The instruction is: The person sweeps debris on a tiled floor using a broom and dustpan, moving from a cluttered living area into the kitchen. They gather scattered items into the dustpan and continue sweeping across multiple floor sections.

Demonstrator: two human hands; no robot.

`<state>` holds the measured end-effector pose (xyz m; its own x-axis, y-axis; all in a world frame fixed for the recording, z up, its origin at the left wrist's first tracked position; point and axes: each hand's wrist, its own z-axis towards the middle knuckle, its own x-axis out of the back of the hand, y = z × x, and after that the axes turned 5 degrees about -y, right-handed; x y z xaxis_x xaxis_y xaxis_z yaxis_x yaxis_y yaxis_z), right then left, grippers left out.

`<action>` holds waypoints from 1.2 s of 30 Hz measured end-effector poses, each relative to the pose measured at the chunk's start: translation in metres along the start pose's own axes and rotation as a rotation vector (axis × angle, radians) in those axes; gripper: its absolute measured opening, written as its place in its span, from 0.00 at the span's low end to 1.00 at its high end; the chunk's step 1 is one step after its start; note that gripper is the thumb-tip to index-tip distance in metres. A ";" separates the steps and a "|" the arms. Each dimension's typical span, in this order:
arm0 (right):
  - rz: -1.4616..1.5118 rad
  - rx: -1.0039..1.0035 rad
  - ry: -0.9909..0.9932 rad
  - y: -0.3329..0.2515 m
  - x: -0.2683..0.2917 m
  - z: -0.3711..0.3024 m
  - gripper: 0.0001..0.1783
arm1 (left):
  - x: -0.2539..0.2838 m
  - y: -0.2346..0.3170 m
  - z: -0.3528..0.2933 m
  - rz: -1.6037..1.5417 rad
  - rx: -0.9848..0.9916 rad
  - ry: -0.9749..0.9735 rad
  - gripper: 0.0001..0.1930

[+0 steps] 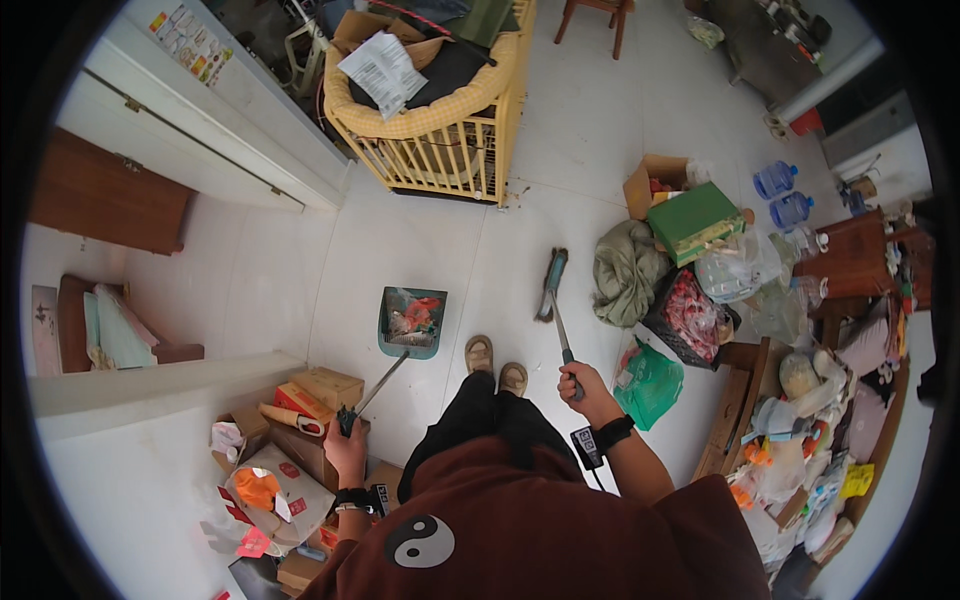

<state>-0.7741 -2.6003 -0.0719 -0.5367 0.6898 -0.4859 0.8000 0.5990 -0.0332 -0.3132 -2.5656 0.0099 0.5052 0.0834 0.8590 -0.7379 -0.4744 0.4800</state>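
From the shoes (pixel 479 353), the dustpan (pixel 410 351), with litter (pixel 418 316) in it, is placed at ten o'clock, the broom head (pixel 554 279) at one. The crib (pixel 430 123) is seen between eleven and twelve, the carrier bag (pixel 652 386) at three.

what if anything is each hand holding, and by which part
The left hand holds the dustpan by its handle; the right hand holds the broom by its handle.

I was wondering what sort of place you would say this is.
Probably a cluttered living area in someone's home: there is a yellow crib heaped with belongings, a wooden bench piled with bags, and large blue water bottles on the floor.
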 end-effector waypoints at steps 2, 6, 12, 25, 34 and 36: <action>-0.047 0.004 0.012 -0.001 -0.022 -0.015 0.08 | 0.005 -0.010 0.007 -0.014 0.064 0.015 0.15; -0.078 -0.110 -0.078 -0.013 -0.070 -0.043 0.09 | -0.003 -0.018 0.039 -0.123 0.143 0.066 0.15; -0.041 -0.360 -0.399 -0.048 -0.161 0.046 0.14 | -0.001 -0.008 0.055 -0.031 0.192 0.133 0.16; 0.220 -0.558 -0.495 -0.142 -0.163 0.241 0.12 | -0.048 0.082 0.002 -0.130 0.306 0.264 0.12; 0.225 -0.382 -0.177 -0.377 -0.025 0.050 0.04 | -0.109 0.173 -0.004 -0.087 0.369 0.303 0.12; 0.174 -0.426 -0.135 -0.421 -0.011 0.038 0.05 | -0.119 0.186 -0.009 -0.176 0.398 0.329 0.11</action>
<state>-1.0952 -2.8752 -0.0857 -0.3420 0.7528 -0.5624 0.6788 0.6118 0.4061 -0.5148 -2.6563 -0.0016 0.3919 0.4309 0.8129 -0.3961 -0.7185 0.5718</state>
